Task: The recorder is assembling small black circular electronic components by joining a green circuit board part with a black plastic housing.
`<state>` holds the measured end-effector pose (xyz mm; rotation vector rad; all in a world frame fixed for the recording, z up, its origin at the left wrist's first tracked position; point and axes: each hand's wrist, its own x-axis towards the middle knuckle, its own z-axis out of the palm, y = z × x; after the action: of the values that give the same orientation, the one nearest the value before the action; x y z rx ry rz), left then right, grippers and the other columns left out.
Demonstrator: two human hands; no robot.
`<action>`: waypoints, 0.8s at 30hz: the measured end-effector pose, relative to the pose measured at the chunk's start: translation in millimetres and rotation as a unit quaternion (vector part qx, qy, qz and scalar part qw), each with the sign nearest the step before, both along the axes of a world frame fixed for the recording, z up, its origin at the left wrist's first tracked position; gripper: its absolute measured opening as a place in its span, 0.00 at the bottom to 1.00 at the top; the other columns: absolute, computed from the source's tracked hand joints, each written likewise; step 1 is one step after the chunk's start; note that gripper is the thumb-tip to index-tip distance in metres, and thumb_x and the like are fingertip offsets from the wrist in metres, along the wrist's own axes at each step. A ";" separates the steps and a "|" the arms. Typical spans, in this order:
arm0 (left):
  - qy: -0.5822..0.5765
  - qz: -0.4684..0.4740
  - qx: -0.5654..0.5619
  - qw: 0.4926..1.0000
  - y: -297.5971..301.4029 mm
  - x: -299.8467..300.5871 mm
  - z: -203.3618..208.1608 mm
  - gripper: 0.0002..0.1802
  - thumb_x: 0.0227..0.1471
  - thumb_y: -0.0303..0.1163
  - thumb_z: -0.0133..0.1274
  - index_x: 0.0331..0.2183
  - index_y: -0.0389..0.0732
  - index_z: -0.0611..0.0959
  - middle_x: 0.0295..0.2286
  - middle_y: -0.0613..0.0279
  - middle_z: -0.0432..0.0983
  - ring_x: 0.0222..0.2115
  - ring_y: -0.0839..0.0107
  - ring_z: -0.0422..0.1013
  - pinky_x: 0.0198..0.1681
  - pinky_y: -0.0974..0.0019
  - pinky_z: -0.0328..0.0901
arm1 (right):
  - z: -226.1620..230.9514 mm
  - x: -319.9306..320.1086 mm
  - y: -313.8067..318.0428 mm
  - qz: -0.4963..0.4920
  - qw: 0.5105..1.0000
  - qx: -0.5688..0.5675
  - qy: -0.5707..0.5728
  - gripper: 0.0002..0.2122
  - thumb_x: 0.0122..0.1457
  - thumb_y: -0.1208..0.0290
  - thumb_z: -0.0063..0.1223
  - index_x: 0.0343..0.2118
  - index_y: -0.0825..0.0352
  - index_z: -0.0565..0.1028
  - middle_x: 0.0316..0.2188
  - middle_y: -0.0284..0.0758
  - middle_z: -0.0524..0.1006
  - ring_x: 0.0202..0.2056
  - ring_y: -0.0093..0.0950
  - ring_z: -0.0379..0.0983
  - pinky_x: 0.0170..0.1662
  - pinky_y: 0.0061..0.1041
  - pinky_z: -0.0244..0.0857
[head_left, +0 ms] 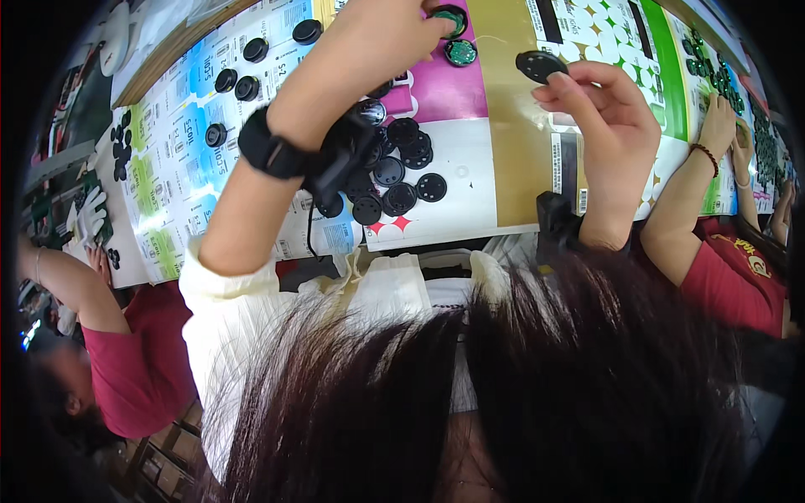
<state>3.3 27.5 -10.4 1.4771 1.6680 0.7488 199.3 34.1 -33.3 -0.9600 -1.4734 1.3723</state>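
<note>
My right hand (610, 109) pinches a thin black disc (540, 66) between thumb and fingertips, held up above the gold part of the covered tabletop. Small holes mark the disc's face. My left hand (394, 33) reaches across to the far side, its fingers closed at a round black part with a green circuit board (451, 20). The upper frame edge cuts off some of that hand. Just nearer lies a second round part with a green board (460, 54). Below my left wrist, loose black discs (401, 198) lie heaped, partly hidden by the strapped black device (340, 151).
Several black round housings (255, 50) stand spread out on the left of the table. A magenta block (401, 99) sits beside the heap. Co-workers in red shirts sit at both sides; one person's hands (719, 126) work among small dark parts at right. A wooden ledge (172, 54) borders the far left.
</note>
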 end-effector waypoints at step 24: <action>-0.284 0.074 0.015 0.956 -69.3 18.1 22.8 0.14 0.46 0.20 0.48 0.39 0.29 0.71 0.33 0.55 0.72 0.31 0.74 0.71 0.32 0.75 0.68 | 36.0 -22.7 -18.5 0.127 0.875 0.398 -0.245 0.20 0.35 0.84 0.58 0.37 0.68 0.73 0.31 0.34 0.73 0.32 0.25 0.70 0.33 0.21 0.65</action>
<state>21.3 -41.8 12.4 1.0254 1.3272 1.1592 176.6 15.7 2.7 -0.5862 -2.3503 0.5459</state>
